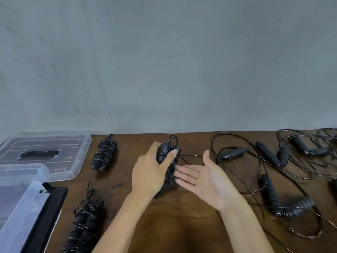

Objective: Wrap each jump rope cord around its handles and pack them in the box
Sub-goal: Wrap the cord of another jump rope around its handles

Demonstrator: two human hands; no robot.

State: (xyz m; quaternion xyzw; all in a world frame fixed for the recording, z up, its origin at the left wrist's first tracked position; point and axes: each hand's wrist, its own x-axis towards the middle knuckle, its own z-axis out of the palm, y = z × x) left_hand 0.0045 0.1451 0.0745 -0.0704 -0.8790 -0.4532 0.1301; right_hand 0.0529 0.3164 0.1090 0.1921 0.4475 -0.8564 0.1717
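Handles (165, 172), black and ribbed, half-bound in thin cord (189, 156), sit gripped in the left hand (148, 177); right hand (204, 181) beside them lies flat, fingers straight.

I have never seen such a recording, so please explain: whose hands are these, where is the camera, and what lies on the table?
There is one picture, from a camera worn on a person's head, looking down at their own hands. The left hand grips a jump rope bundle, its cord partly wound around the handles. The right hand is open, palm up, beside it. On the brown table lie two wrapped ropes at left and loose ropes at right. A clear plastic box and its lid stand far left.
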